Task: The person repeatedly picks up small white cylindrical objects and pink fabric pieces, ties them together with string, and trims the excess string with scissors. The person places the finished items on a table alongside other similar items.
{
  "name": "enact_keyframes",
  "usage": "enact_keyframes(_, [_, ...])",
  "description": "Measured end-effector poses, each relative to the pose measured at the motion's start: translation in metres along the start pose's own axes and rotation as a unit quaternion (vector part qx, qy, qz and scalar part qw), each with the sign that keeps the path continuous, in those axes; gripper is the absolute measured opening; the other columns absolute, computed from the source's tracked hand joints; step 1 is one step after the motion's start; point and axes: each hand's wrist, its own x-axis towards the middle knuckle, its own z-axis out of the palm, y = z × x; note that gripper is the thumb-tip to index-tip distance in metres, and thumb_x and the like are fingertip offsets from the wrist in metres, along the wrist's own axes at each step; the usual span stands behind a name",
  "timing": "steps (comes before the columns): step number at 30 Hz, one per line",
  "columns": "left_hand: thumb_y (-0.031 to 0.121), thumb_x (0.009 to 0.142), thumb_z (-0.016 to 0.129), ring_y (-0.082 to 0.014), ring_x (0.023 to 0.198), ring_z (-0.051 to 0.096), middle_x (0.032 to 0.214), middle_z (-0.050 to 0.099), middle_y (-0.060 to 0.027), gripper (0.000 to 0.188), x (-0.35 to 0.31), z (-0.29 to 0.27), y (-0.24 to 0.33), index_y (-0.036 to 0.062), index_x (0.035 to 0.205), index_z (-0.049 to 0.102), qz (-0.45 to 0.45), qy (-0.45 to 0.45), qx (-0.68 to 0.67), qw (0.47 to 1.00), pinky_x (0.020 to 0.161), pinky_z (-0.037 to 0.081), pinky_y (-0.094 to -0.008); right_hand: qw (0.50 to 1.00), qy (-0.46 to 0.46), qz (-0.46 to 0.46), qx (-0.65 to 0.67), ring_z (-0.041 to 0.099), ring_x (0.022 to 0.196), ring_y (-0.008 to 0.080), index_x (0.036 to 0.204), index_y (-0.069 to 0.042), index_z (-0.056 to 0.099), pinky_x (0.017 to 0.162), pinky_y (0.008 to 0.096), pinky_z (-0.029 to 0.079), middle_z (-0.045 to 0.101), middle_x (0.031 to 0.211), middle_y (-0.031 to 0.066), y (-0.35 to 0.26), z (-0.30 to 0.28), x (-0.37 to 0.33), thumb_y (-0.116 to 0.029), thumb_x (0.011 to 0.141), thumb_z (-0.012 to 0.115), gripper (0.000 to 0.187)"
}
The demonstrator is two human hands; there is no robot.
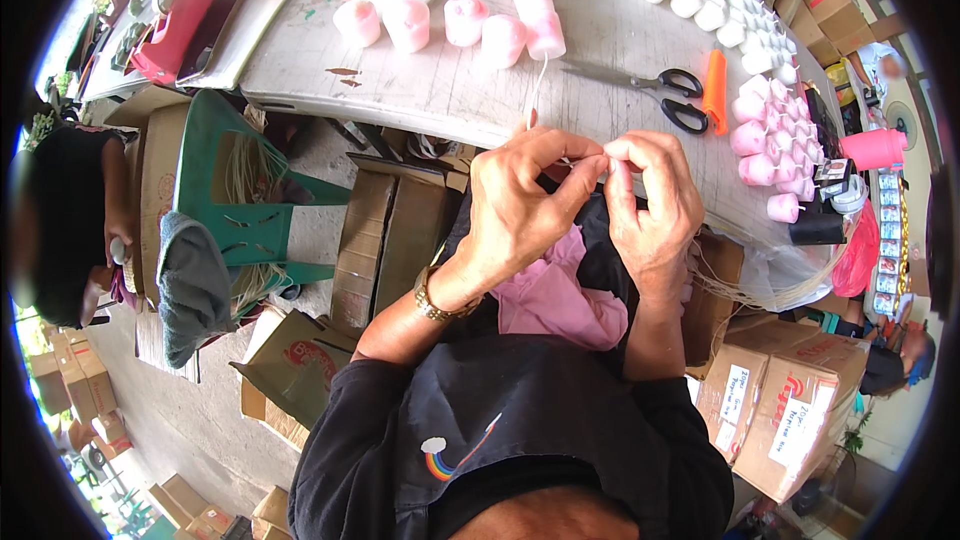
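Head view, hands [520,195] together, fingertips [593,152] pinched

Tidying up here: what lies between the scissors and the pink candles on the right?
An orange object lies between scissors and pink candles, in the head view.

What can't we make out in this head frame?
Head view, all:
- Left hand, right hand: what sits between their fingertips; the fingers cover it.
- String: its path past the left hand, which hides it.
- Pink stack: far end, cut off by the upper edge.
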Motion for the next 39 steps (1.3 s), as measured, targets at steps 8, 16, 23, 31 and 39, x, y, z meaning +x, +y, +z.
enact_keyframes(8, [0.005, 0.072, 0.073, -0.0143, 0.053, 0.058, 0.071, 0.064, 0.0002, 0.011, 0.006, 0.007, -0.009, 0.0081, 0.081, 0.068, 0.155, 0.078, 0.114, 0.978, 0.109, 0.038, -0.05, 1.0, 0.003, 0.008, 0.006, 0.064, 0.08, 0.0257, 0.098, -0.002, 0.061, 0.07, 0.0329, 0.052, 0.063, 0.091, 0.0117, 0.001, 0.003, -0.001, 0.007, 0.083, 0.064, 0.017])
enact_keyframes(16, [0.008, 0.077, 0.072, -0.0149, 0.06, 0.063, 0.074, 0.065, -0.001, 0.005, 0.004, 0.005, -0.007, 0.0079, 0.082, 0.07, 0.055, 0.065, -0.017, 0.996, 0.106, 0.039, -0.0491, 0.997, 0.046, -0.022, -0.057, 0.067, 0.079, 0.0255, 0.095, -0.001, 0.065, 0.067, 0.0336, 0.054, 0.066, 0.091, 0.0124, -0.003, 0.008, -0.005, 0.011, 0.077, 0.069, 0.022])
enact_keyframes(23, [0.003, 0.08, 0.071, -0.0162, 0.071, 0.068, 0.082, 0.071, -0.0039, 0.011, 0.001, -0.003, -0.005, 0.0054, 0.09, 0.072, 0.136, 0.022, 0.058, 0.989, 0.114, 0.03, -0.0519, 0.992, 0.073, -0.059, -0.079, 0.062, 0.071, 0.0258, 0.089, -0.001, 0.062, 0.061, 0.0357, 0.051, 0.061, 0.086, 0.0101, 0.0, 0.009, -0.004, 0.01, 0.073, 0.067, 0.021])
enact_keyframes(31, [0.004, 0.083, 0.068, -0.0114, 0.061, 0.066, 0.066, 0.068, -0.0014, 0.014, -0.001, -0.006, -0.004, 0.0065, 0.095, 0.071, 0.07, -0.038, 0.041, 0.996, 0.116, 0.027, -0.0497, 0.99, 0.097, -0.079, -0.069, 0.059, 0.068, 0.0249, 0.088, 0.0, 0.06, 0.058, 0.0355, 0.048, 0.06, 0.084, 0.0101, 0.002, 0.012, -0.006, 0.011, 0.073, 0.061, 0.018])
enact_keyframes(39, [0.014, 0.09, 0.067, -0.0057, 0.062, 0.061, 0.061, 0.065, -0.0007, 0.014, 0.001, -0.004, -0.011, 0.0073, 0.1, 0.073, 0.075, -0.041, -0.056, 0.995, 0.117, 0.025, -0.0479, 0.987, 0.109, -0.089, -0.079, 0.059, 0.067, 0.0254, 0.089, 0.0, 0.06, 0.058, 0.0348, 0.048, 0.06, 0.084, 0.0105, 0.004, 0.009, -0.005, 0.01, 0.073, 0.06, 0.019])
